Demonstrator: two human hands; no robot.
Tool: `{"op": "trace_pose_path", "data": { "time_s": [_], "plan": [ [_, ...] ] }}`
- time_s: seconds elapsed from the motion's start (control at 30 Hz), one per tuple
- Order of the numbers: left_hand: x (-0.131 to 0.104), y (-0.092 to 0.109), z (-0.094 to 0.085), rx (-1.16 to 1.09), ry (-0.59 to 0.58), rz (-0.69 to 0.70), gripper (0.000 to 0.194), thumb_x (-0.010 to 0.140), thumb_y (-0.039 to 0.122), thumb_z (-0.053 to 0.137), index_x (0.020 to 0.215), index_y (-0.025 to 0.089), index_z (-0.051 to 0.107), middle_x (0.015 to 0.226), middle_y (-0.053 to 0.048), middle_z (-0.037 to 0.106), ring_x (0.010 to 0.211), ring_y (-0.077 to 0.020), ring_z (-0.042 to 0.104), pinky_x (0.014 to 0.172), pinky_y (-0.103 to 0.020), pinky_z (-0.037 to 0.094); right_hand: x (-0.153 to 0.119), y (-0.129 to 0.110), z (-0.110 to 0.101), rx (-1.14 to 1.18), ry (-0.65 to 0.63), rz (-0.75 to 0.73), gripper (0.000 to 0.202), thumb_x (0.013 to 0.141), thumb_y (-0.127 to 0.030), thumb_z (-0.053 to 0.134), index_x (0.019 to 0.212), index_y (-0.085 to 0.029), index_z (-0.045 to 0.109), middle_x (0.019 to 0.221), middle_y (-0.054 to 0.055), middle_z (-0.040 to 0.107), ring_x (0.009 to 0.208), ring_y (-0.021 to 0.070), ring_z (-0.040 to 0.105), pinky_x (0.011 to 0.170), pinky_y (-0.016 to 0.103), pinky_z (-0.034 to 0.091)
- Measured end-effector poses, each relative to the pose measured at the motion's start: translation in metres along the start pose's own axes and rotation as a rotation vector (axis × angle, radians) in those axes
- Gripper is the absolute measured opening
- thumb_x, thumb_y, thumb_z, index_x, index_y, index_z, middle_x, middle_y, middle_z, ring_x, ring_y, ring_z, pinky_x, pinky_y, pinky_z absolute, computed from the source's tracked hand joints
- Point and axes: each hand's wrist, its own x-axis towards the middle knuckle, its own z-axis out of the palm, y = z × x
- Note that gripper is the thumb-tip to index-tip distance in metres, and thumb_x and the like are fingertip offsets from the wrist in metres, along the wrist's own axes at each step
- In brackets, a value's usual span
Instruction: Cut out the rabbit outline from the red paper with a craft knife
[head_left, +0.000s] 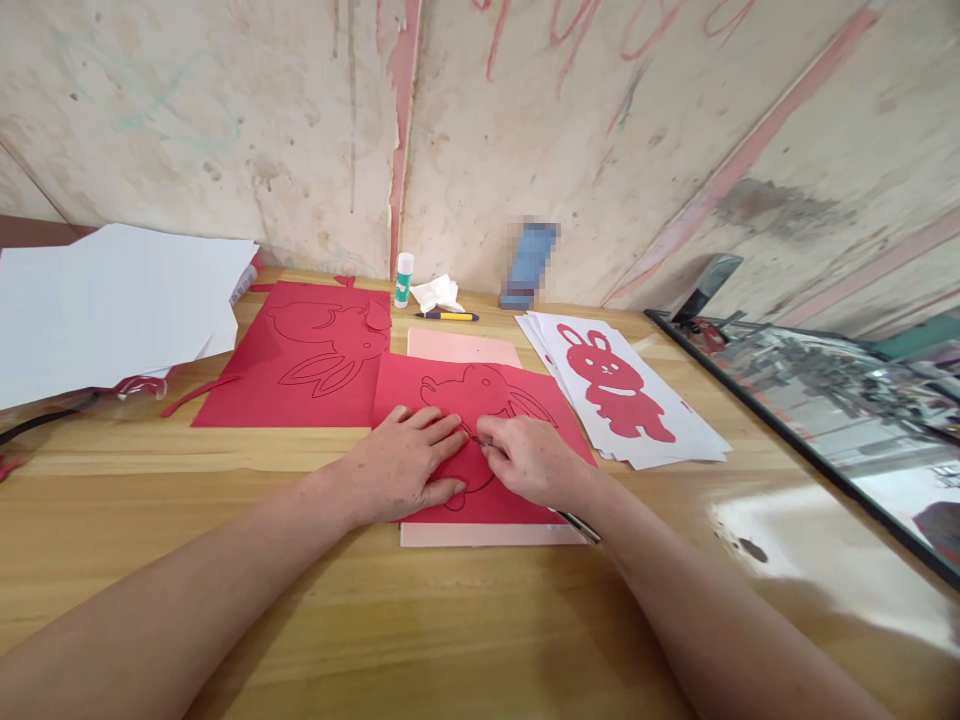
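Head: red sheet (pixel 495 502) lies under outspread left hand (pixel 409 462) and right hand (pixel 534 462) pinching tool (pixel 478 440).

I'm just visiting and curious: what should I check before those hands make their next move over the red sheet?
1. Left hand steadying the red sheet: ok, it lies spread on it.
2. Right hand gripping the slim tool: ok, the fingers are closed around it.
3. Kind of tool: cannot tell, the hand hides most of it.
4. Left fingers well away from the tool's tip: not ok, they are close beside it.
5. Whole rabbit outline in sight: not ok, the hands cover part.
6. Pink pad beneath the sheet: ok, it shows beyond the near and far edges.
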Motion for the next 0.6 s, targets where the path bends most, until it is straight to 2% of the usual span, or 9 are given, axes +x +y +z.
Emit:
{"op": "trace_pose_path", "data": {
  "time_s": [0.27,0.6],
  "plan": [
    [-0.0003,-0.0001,-0.0001,0.014,-0.005,0.002,0.054,0.093,0.054,0.033,0.132,0.018,0.046,0.136,-0.009,0.048,0.119,-0.0268,0.044,0.088,-0.039,0.033,-0.0017,0.0003,0.0013,-0.019,0.003,-0.002,0.013,0.079,-0.016,0.04,0.078,-0.02,0.052,0.06,-0.001,0.053,0.052,0.0117,0.037,0.052,0.026,0.018],
    [-0.001,-0.0004,0.0009,-0.003,-0.003,-0.001,0.053,0.093,0.052,0.035,0.133,0.018,0.045,0.14,-0.007,0.045,0.121,-0.0261,0.043,0.09,-0.04,0.032,-0.0063,0.0037,0.0038,0.022,0.022,-0.018,0.013,0.08,-0.017,0.039,0.078,-0.02,0.052,0.058,-0.002,0.051,0.051,0.0114,0.036,0.051,0.025,0.019]
  ]
}}
